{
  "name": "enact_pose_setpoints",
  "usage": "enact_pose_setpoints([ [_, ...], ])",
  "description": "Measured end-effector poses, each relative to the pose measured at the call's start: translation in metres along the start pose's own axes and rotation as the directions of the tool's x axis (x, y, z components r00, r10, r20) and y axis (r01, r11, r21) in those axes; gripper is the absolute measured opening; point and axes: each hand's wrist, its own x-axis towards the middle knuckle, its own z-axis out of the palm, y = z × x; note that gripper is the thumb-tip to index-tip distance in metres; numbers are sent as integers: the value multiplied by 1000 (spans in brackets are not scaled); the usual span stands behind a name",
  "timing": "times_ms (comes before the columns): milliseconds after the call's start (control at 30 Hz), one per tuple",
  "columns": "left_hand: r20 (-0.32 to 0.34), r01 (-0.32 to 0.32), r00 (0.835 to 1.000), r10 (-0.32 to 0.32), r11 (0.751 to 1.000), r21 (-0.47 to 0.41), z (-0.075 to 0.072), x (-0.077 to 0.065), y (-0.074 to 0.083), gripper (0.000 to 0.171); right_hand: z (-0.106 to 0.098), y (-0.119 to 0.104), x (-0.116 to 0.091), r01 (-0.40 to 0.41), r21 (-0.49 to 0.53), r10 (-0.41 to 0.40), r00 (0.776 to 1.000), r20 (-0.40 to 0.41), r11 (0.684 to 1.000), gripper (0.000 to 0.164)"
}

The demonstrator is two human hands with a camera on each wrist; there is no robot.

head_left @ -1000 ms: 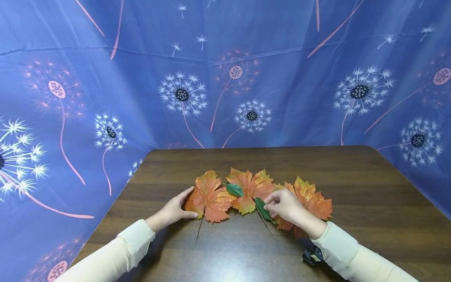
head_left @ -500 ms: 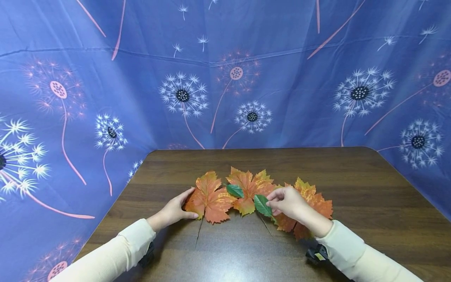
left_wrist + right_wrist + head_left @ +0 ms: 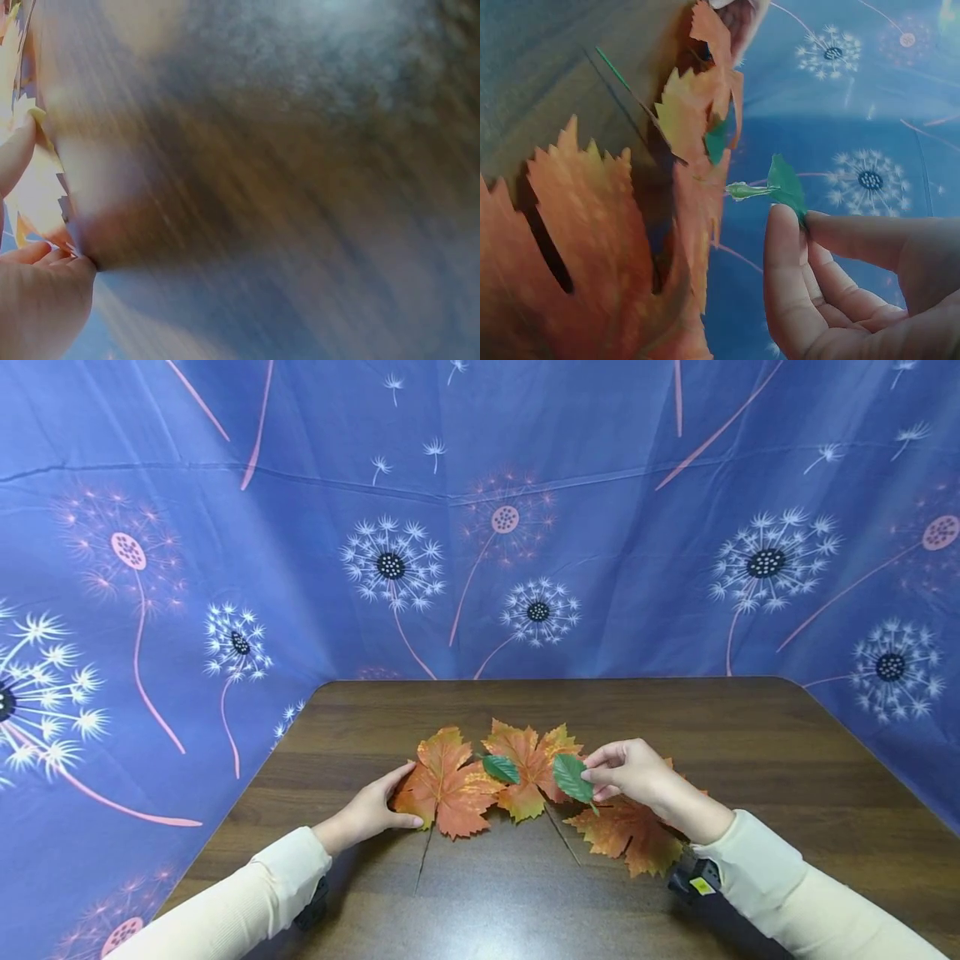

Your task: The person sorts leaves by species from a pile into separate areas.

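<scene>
My right hand (image 3: 637, 772) pinches a small green leaf (image 3: 572, 778) between thumb and fingertips, above the row of orange artificial maple leaves. In the right wrist view this green leaf (image 3: 786, 180) shows a short pale stem end pointing left. My left hand (image 3: 369, 807) rests at the outer edge of the left maple leaf (image 3: 450, 789), thumb and fingers spread along it. The middle maple leaf (image 3: 525, 752) carries another green leaf (image 3: 501, 768). Below my right hand lies the right maple leaf (image 3: 626, 833); the hand hides part of the orange foliage behind it.
Thin stems, such as the left stem (image 3: 424, 860) and the middle stem (image 3: 562, 837), extend from the leaves toward me on the brown wooden table (image 3: 480, 910). A blue dandelion-print cloth (image 3: 480, 568) hangs behind and beside the table.
My right hand has lifted the pinched green leaf and carried it a little right and away from me, clear of the middle stem. More of the right maple leaf shows below. My left hand stays put.
</scene>
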Motion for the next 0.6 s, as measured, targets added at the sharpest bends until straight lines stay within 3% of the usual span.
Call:
enact_pose_setpoints([
  [600, 12, -19, 1000, 19, 1000, 19, -1, -1, 1, 94, -41, -12, 13, -19, 168, 15, 999, 30, 986, 33],
])
